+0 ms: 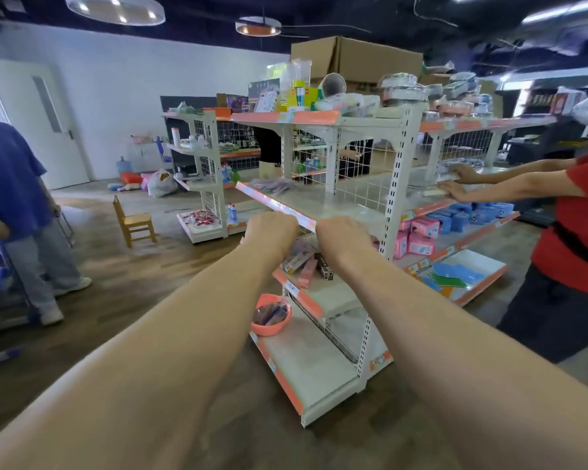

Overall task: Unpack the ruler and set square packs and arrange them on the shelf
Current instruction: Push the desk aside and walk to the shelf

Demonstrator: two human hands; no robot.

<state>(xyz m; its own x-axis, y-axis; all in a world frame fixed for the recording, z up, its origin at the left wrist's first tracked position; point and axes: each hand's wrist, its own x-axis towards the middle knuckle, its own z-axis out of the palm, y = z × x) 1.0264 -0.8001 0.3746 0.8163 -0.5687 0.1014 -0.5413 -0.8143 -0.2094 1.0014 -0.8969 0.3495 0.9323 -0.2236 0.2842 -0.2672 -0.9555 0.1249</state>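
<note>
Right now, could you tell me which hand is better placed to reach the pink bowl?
Probably the left: the left hand shows straight above the bowl, while the right hand sits further right.

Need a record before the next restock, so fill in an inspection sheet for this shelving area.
Surface: middle shelf white metal, orange price strip in front.
Job's things: blurred plastic packs at its far end; contents unclear.
Clutter: small boxes on shelf below; pink bowl on bottom shelf.
Hands: left hand and right hand at shelf's front edge, fingers hidden.
Cables: thin wire on ceiling.
Surroundings: person in red right, person in blue left, wooden chair.
</note>
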